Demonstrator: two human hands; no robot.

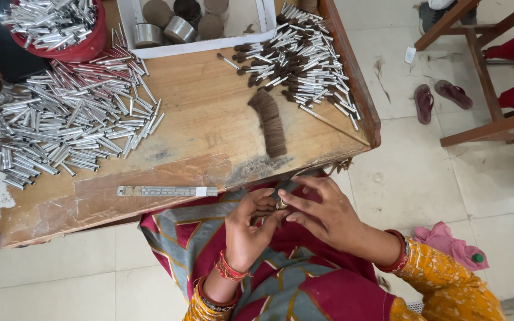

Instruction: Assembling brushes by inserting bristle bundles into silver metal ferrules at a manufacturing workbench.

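My left hand (250, 226) and my right hand (322, 211) meet over my lap, just below the wooden table's (209, 119) front edge. Together they pinch a small metal ferrule with a tuft of dark bristle (281, 202) between the fingertips. On the table above lies a loose bundle of brown bristle hair (270, 122). A pile of finished brush heads with dark tips (304, 59) lies at the right. Several empty silver tubes (66, 119) are spread at the left.
A red bowl of silver tubes (60, 27) sits at the top left, a white tray with metal cups (179, 27) at the top. A metal ruler (168, 191) lies near the front edge. Wooden chair frames (483, 71), sandals (438, 98) and a pink cloth (447, 241) are on the tiled floor.
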